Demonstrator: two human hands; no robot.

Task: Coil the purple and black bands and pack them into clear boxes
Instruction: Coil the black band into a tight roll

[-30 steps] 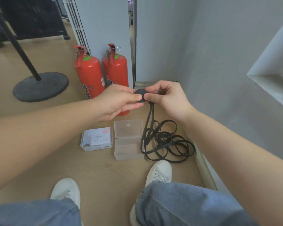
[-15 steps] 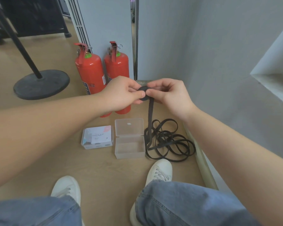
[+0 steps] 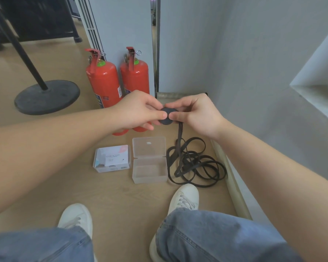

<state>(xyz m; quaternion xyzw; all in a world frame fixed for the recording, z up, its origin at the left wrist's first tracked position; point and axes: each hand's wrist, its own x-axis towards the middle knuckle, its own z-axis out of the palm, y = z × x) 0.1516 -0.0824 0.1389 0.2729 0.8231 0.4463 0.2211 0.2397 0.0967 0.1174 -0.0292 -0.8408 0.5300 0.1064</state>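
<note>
A small flat coil of black band (image 3: 167,116) is pinched between my left hand (image 3: 138,112) and my right hand (image 3: 195,114), held above the floor. From the coil the band's free length hangs down to a loose tangle of black band (image 3: 195,163) on the wooden floor. Left of the tangle an open clear box (image 3: 149,173) lies with its lid (image 3: 149,149) flipped back and nothing inside. A shut clear box (image 3: 112,158) with a printed card on top lies further left. No purple band shows.
Two red fire extinguishers (image 3: 104,82) stand against the wall behind my hands. A black round stand base (image 3: 46,97) sits at the left. A grey wall and skirting (image 3: 233,186) run along the right. My white shoes (image 3: 184,197) and jeans fill the bottom.
The coil has turned a little between my fingers and taken up more band. The hanging strand now falls straighter; the floor tangle has shifted slightly.
</note>
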